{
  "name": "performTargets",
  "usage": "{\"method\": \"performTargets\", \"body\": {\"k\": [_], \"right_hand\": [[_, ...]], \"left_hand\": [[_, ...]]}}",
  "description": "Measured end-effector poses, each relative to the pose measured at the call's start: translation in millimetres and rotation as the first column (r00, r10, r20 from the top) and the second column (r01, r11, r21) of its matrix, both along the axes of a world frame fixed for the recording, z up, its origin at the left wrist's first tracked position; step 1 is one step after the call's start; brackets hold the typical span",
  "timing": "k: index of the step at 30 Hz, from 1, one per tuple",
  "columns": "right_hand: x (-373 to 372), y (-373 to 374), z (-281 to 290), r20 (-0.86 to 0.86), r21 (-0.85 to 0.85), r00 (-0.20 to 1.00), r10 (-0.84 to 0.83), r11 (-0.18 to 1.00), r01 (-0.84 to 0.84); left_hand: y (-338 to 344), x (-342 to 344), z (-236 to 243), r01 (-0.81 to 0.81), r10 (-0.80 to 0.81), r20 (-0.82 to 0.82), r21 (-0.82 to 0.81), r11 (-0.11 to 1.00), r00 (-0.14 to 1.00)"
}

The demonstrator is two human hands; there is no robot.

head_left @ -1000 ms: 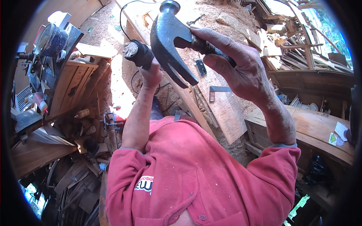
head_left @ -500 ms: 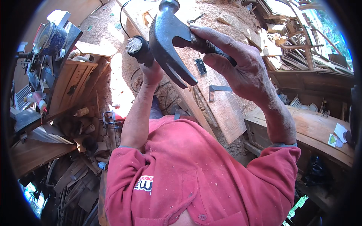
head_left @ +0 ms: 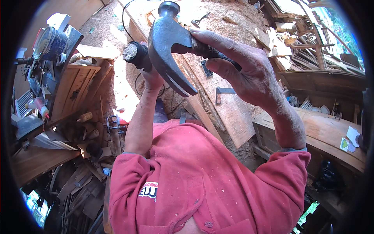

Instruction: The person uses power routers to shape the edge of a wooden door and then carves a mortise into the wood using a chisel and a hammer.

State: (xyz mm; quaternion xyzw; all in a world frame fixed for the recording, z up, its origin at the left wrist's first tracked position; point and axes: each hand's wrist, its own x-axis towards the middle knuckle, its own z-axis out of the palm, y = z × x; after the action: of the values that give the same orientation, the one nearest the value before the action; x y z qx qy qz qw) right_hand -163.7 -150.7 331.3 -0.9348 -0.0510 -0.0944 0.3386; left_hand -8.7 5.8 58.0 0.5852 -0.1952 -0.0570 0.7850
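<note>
My right hand [head_left: 253, 72] is closed around the dark handle of a claw hammer [head_left: 163, 48], whose metal head is close in front of me. The round striking face points away and the split claw curves down toward my chest. Behind the head, to its left, my left hand [head_left: 153, 80] grips an upright, dark-wrapped tool handle [head_left: 132, 53]. Its worn, pale end faces up. Most of my left fingers and the lower part of that tool are hidden by the hammer and the hand itself, so I cannot tell its kind.
Below lie long wooden boards [head_left: 233, 121] with a try square [head_left: 226, 90] on them, amid sawdust. A wooden bench [head_left: 323, 128] stands at the right, scrap wood [head_left: 300, 43] behind it. At the left are a cluttered worktop with a blue tub [head_left: 52, 43] and a red clamp [head_left: 119, 124].
The hammer in my right hand has shifted slightly left, its claw tip a little lower. My left hand and the wrapped handle have also moved slightly left.
</note>
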Motion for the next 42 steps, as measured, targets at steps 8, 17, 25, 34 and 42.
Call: {"method": "performTargets", "body": {"k": [8,17,25,34,42], "right_hand": [[0.3,0.6,-3.9,-0.004,-0.015,1.000,-0.018,1.000,0.018],[5.5,4.7,-3.2,-0.004,-0.009,1.000,0.001,1.000,-0.001],[15.6,5.2,6.2,0.070,-0.044,0.997,0.023,0.999,-0.020],[18.2,8.2,16.4,-0.020,-0.633,0.998,0.067,0.772,-0.065],[25.5,-7.2,-3.9,0.382,-0.240,0.918,0.107,0.971,-0.013]], "left_hand": [[6.5,1.9,-2.9,-0.133,0.049,0.307,0.261,0.956,0.951],[0.3,3.6,-23.6,-0.031,0.025,-0.053,-0.109,0.994,0.998],[-5.8,-18.2,50.8,0.112,-0.173,-0.241,-0.245,0.963,0.955],[-9.2,-30.9,63.1,0.193,-0.198,-0.066,-0.074,0.978,0.978],[-18.8,-25.4,46.4,0.078,-0.095,0.291,0.072,0.994,0.952]]}}
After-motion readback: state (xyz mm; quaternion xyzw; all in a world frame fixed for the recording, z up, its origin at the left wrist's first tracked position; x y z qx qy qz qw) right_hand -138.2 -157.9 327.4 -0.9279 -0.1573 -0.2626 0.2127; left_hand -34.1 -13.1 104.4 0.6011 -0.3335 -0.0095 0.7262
